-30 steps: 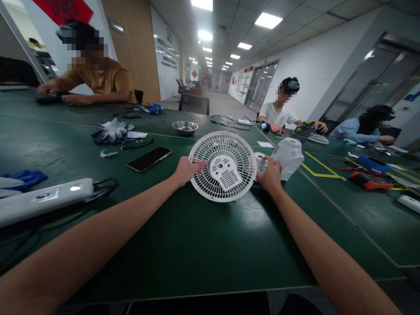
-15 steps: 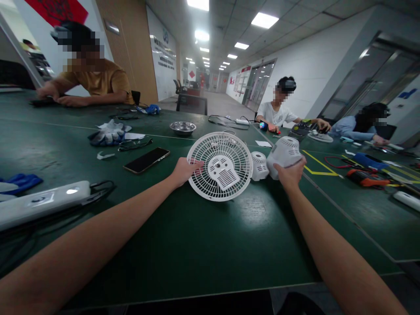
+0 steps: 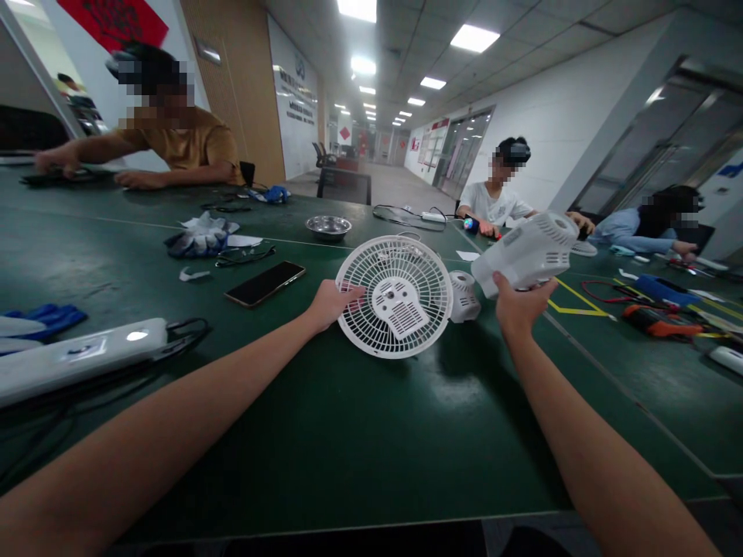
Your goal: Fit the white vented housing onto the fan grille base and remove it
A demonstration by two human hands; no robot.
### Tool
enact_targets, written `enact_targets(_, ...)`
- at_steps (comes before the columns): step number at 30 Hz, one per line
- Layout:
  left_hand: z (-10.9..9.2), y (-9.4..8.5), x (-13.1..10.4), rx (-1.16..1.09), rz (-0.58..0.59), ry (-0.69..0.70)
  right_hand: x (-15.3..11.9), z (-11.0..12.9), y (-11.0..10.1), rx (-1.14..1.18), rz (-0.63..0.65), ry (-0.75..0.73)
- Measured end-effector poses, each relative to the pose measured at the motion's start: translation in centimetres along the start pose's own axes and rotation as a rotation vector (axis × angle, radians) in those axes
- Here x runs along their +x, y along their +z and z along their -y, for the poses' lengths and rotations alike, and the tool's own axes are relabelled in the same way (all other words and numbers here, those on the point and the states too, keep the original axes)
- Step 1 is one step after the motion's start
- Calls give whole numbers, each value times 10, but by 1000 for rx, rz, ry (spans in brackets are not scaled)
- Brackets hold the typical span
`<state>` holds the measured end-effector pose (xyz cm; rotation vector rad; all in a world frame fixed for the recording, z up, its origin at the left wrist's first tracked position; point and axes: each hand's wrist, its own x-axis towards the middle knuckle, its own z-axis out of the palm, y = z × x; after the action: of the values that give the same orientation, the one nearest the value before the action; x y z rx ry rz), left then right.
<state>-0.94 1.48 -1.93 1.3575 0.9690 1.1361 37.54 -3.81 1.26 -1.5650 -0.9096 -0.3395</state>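
My left hand grips the left rim of a round white fan grille, thumb on its front and fingers behind. The grille stands tilted, its slotted centre plate facing me. My right hand is closed around the underside of a white plastic housing with vent slots, raised above the table and tipped with its vented end up to the right. Between the two, behind the grille's right edge, a smaller white vented part sits on the table.
On the green table lie a phone, gloves, a metal bowl and a white power strip with cable. To the right are an orange-and-black tool and yellow tape lines. Several people sit around the table.
My right hand has lifted the white housing and tipped it over to the right, away from the smaller part. My left hand keeps its hold on the grille. The whole view has shifted slightly.
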Motion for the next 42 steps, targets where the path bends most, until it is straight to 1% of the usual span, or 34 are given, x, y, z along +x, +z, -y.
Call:
enact_targets(2,-1,0,-1,10,4,6,-9,14,3,4,26,7)
enact_targets(4,-1,0,-1,13,3,9,-19,23,7,-25,132,63)
enact_targets(6,0,0,0,1,2,8,-28,27,10,-58,231,120)
enact_targets(8,2,0,0,-23,6,8,-33,28,12,-72,269,141)
enact_targets(13,3,-2,1,-35,24,9,-29,22,11,-64,242,125)
enact_targets(17,2,-3,0,-2,31,2,-12,9,2,-75,151,107)
enact_targets(20,1,-3,0,1,30,1,3,-7,-6,-99,91,103)
enact_targets(22,0,-2,0,9,23,-9,10,-20,-10,-103,101,129)
enact_targets(25,-1,-1,0,14,3,-32,17,-37,-10,-65,148,175)
enact_targets(27,-2,0,-1,7,3,-40,19,-45,-7,-12,159,164)
enact_targets(29,-2,0,-1,-3,14,-31,20,-48,-6,54,142,115)
enact_targets(32,-3,0,-2,-6,8,-24,21,-47,-6,117,75,38)
enact_targets(36,-4,-1,-3,-5,27,-28,24,-45,-7,154,12,-5)
enact_targets(39,-3,-1,-3,0,21,-21,27,-47,-6,234,15,5)
enact_targets(42,-2,-2,-2,-3,22,-19,28,-50,-4,285,51,2)
